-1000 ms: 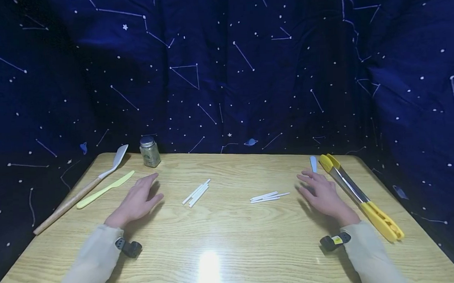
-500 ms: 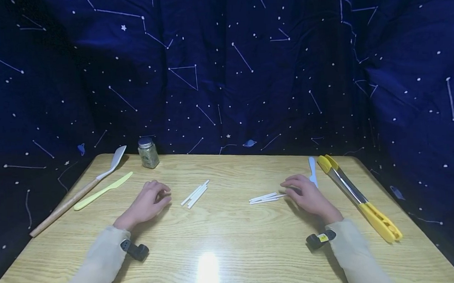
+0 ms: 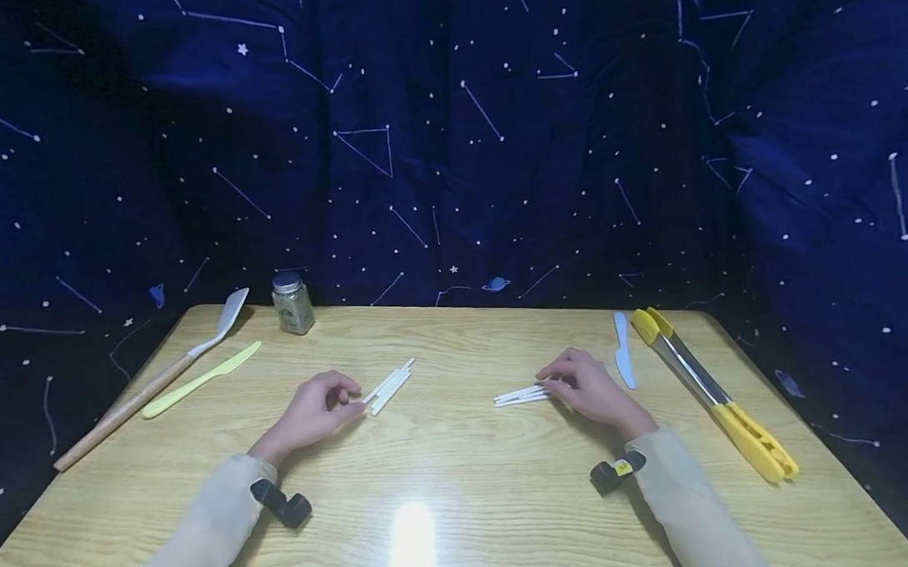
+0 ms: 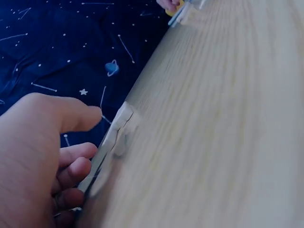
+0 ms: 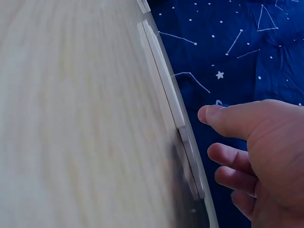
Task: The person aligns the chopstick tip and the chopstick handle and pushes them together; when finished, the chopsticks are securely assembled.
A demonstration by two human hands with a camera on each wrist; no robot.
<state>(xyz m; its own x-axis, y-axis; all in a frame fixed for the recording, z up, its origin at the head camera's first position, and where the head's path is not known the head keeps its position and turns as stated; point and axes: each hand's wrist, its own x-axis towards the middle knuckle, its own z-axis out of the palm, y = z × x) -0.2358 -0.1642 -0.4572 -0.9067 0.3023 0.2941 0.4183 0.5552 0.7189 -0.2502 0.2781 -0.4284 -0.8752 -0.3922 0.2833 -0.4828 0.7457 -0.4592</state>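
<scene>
Two small groups of thin white sticks lie on the wooden table in the head view. My left hand (image 3: 316,413) is just left of the left sticks (image 3: 392,387), its thumb and fingertips at their near end. In the left wrist view the left hand's thumb (image 4: 80,114) stands apart from its loosely bent fingers, with nothing held. My right hand (image 3: 589,389) reaches over the right end of the right sticks (image 3: 520,395), hiding part of them. From the right wrist view, the thumb (image 5: 228,118) and fingers are apart, the sticks beyond them; no grip is visible.
At left lie a wooden-handled spatula (image 3: 150,390) and a light green knife (image 3: 202,381), with a lidded glass jar (image 3: 293,306) behind. A light blue knife (image 3: 623,353) and yellow-handled tongs (image 3: 716,395) are at right. A dark starry curtain (image 3: 449,150) hangs behind the table (image 3: 461,483).
Both hands have moved inward, the left one rightward and the right one leftward, each to its group of sticks. Their fingers have bent somewhat. The light blue knife has come into full view.
</scene>
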